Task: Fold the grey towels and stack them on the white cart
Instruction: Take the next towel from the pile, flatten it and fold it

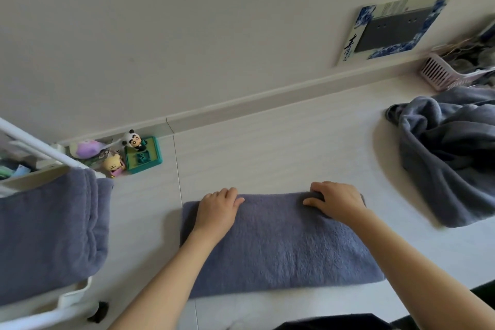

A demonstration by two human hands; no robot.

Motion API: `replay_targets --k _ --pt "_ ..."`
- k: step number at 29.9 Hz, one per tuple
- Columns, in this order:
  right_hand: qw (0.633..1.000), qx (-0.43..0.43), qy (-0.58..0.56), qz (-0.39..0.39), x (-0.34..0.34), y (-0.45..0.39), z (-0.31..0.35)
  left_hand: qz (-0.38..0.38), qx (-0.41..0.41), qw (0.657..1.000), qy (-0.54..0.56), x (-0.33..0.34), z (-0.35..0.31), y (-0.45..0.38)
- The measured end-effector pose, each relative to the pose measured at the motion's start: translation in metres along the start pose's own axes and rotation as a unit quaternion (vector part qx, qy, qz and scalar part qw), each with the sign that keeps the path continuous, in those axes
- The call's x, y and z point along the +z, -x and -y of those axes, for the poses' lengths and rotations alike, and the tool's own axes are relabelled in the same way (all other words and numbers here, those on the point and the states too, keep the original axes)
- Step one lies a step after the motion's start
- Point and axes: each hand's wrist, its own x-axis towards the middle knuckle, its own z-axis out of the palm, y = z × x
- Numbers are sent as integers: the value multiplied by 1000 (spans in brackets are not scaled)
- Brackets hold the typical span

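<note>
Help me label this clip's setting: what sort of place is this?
Probably a room at home: toy figurines by the baseboard, a white cart of household items, and a pink basket beside unfolded towels on the floor.

Home room, toy figurines by baseboard, pink basket

I saw one grey towel lying flat on the floor, folded into a long band. Folded towels sat stacked on the white cart at left; a crumpled heap of towels lay far right.
</note>
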Motion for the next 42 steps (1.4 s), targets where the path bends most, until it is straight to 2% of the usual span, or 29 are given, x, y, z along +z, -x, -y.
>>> replay_targets --k 3,8,10,12,15,17,20,22,24,30,33,36,39,40,42 --pt "998 6 -5 -57 -1 1 -6 -66 -1 998 -22 3 4 -1" --pt "994 58 59 73 -11 3 -29 -63 -60 996 9 3 3 0" --pt "995 68 46 56 -13 4 -35 -88 -70 993 33 0 -5 1" --pt "996 82 18 20 -11 5 -30 -98 -41 992 64 0 -21 9" --pt "990 138 27 -12 0 12 -15 -5 31 998 58 14 -44 27" --pt "984 151 45 -88 11 19 1 49 24 998 23 24 -52 36" --pt "973 32 2 -231 41 33 40 66 -14 998 14 30 -63 37" --pt "977 -53 -37 -201 64 43 64 75 0 997 12 26 -71 38" --pt "985 -57 -43 -156 79 47 70 76 -5 997 9 24 -63 41" --pt "978 137 -51 -150 79 46 28 80 -161 984 5 22 3 63" --pt "975 176 -49 -126 77 47 20 91 -190 977 26 18 8 64" --pt "975 180 -72 -106 69 46 24 55 -235 967 81 11 3 68" --pt "964 110 -193 -144 60 57 44 10 -365 915 172 -5 -1 85" --pt "946 76 -276 -154 58 62 54 4 -387 902 189 -9 -3 89" --pt "882 29 -449 -139 53 77 87 -6 -422 872 249 -14 -3 99"
